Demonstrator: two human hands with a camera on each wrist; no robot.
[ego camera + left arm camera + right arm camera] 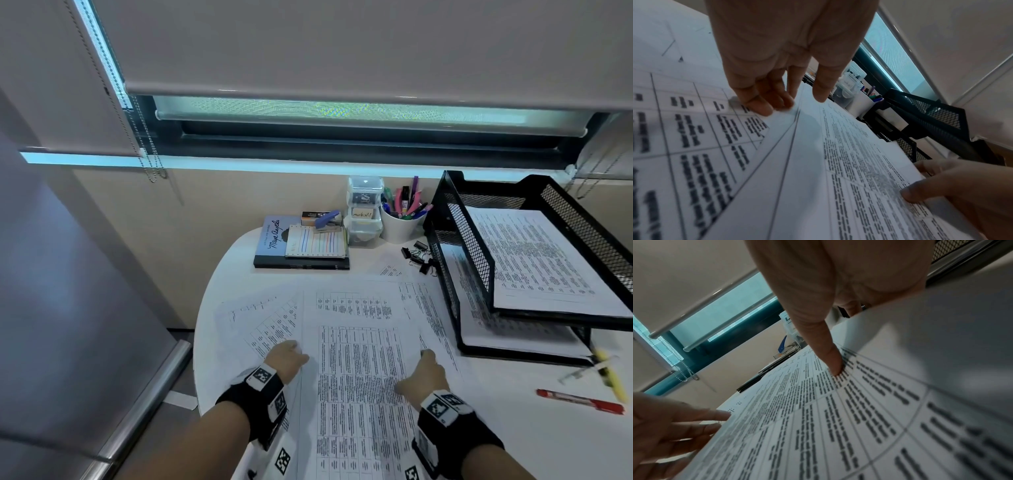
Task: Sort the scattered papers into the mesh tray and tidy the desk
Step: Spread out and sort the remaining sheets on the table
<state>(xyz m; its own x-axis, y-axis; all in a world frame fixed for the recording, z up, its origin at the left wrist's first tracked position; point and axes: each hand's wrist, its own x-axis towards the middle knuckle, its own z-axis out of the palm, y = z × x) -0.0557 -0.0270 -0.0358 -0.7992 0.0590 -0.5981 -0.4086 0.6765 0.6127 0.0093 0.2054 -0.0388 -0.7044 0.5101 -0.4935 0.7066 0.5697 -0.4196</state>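
Observation:
Several printed sheets lie fanned over the white round table [548, 445]. The top sheet [359, 359] lies between my hands. My left hand [287, 356] has its fingertips [764, 108] down on the lower sheets beside the top sheet's left edge, and its thumb [821, 94] hovers just over that sheet. My right hand [424, 370] pinches the sheet's right edge, with the thumb [835, 366] pressed on top and the fingers hidden beneath the curled-up paper. The black two-tier mesh tray [486, 260] stands at the right, with printed papers [534, 260] in both tiers.
Black binder clips [419, 257] lie beside the tray. A white pen cup [402, 222], stacked clear boxes [364, 209] and a book stack [298, 246] with a stapler [327, 219] line the back. A red marker [579, 401] and a yellow highlighter [611, 377] lie right of my right hand.

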